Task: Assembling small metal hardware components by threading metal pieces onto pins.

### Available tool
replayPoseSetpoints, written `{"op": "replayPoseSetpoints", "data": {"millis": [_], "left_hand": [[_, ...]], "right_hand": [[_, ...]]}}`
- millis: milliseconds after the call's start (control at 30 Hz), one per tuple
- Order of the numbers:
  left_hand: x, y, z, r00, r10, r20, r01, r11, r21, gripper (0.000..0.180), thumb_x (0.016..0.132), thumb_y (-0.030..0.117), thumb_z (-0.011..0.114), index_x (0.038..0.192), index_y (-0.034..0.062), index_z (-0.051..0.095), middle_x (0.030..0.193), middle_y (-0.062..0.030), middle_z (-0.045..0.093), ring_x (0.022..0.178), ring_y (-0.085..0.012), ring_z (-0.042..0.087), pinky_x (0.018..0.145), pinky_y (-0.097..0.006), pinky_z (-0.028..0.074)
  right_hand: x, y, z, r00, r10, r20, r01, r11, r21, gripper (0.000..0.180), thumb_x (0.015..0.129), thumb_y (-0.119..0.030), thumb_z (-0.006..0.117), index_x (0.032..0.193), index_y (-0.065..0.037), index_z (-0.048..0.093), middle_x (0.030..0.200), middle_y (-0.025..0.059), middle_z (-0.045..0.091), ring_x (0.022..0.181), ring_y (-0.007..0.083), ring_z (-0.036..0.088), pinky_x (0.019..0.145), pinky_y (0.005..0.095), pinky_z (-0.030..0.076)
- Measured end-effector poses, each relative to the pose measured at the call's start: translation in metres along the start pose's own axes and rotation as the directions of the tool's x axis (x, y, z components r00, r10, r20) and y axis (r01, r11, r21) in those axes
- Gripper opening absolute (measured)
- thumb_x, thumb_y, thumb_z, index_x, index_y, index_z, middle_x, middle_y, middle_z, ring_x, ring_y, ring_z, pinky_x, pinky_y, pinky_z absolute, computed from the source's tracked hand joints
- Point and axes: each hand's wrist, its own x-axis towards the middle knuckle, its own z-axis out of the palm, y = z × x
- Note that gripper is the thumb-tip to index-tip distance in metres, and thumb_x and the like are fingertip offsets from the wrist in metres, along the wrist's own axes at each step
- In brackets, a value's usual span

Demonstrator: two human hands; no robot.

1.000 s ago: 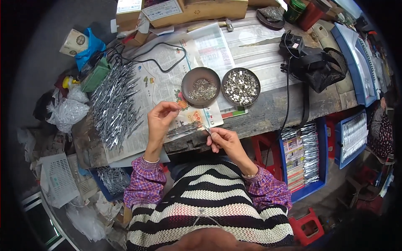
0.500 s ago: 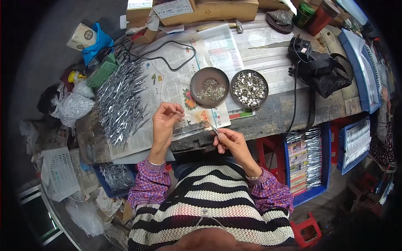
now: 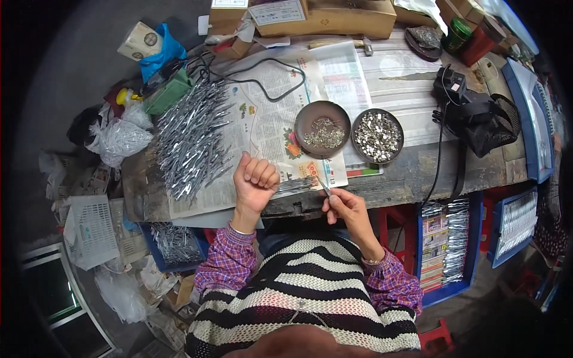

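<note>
My left hand (image 3: pixel 255 182) is closed, fingers curled in toward the palm, above the front edge of the newspaper (image 3: pixel 262 122). Anything inside that fist is hidden. In my right hand (image 3: pixel 347 210) I grip slim metal tweezers (image 3: pixel 325 188), tips pointing up and left. Between my hands, a row of thin dark strips (image 3: pixel 294 185) lies along the table's edge. Beyond the tweezers stands a round brown dish (image 3: pixel 310 115) with small silvery wire pieces. Right beside it is a second dish (image 3: pixel 401 132) full of small shiny metal bits.
A large heap of thin metal strips (image 3: pixel 194 140) covers the newspaper's left side. A black cable (image 3: pixel 290 94) loops behind it. At the back lie a hammer (image 3: pixel 367 46) and cardboard boxes (image 3: pixel 334 24). A black mesh bag (image 3: pixel 486 122) and blue trays (image 3: pixel 471 262) are at the right.
My left hand has gone from a loose pinch to a closed fist. My right hand still grips the tweezers, near the same spot. The whole view has shifted, with the table appearing farther right and lower.
</note>
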Motion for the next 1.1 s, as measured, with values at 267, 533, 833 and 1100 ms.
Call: {"op": "replayPoseSetpoints", "data": {"millis": [267, 533, 833, 1100], "left_hand": [[-0.002, -0.001, 0.001, 0.998, 0.024, -0.05, -0.023, 1.0, 0.013, 0.052, 0.094, 0.032, 0.044, 0.048, 0.0136, 0.031, 0.048, 0.0021, 0.023, 0.045, -0.0106, 0.022, 0.047, -0.026, 0.02], [-0.001, 0.002, -0.001, 0.995, -0.044, 0.094, 0.025, 0.98, 0.196, 0.033, 0.075, 0.031, 0.071, 0.07, 0.0147, 0.043, 0.07, 0.0013, 0.037, 0.069, -0.0141, 0.037, 0.062, -0.028, 0.031], [-0.004, -0.005, -0.004, 0.994, -0.036, 0.099, 0.016, 0.98, 0.201, 0.027, 0.077, 0.017, 0.068, 0.073, 0.0132, 0.041, 0.075, -0.0008, 0.041, 0.074, -0.0147, 0.041, 0.065, -0.027, 0.033], [-0.024, -0.02, 0.011, 0.824, -0.175, 0.539, -0.564, -0.176, 0.807, 0.02, 0.067, -0.004, 0.069, 0.074, 0.0036, 0.052, 0.074, -0.0078, 0.056, 0.07, -0.0228, 0.057, 0.065, -0.033, 0.045]], "right_hand": [[0.002, 0.001, 0.0, 1.0, 0.014, -0.018, -0.015, 1.0, -0.01, 0.025, 0.094, -0.015, 0.051, 0.111, 0.002, 0.058, 0.079, 0.0036, 0.062, 0.055, 0.0059, 0.055, 0.05, 0.0178, 0.043], [0.001, -0.001, 0.0, 1.0, 0.013, -0.018, -0.014, 0.999, -0.03, 0.025, 0.094, -0.015, 0.049, 0.11, 0.002, 0.058, 0.078, 0.003, 0.061, 0.055, 0.0064, 0.054, 0.051, 0.0177, 0.043], [0.0, -0.001, -0.002, 1.0, 0.013, 0.006, -0.013, 0.999, -0.034, 0.025, 0.095, -0.015, 0.049, 0.11, 0.002, 0.058, 0.078, 0.0026, 0.06, 0.055, 0.0062, 0.054, 0.051, 0.0179, 0.042], [-0.002, -0.008, 0.001, 0.995, 0.081, 0.064, -0.084, 0.995, 0.051, 0.027, 0.095, -0.015, 0.048, 0.111, 0.004, 0.058, 0.078, 0.0023, 0.059, 0.055, 0.0057, 0.049, 0.05, 0.0172, 0.039]]}}
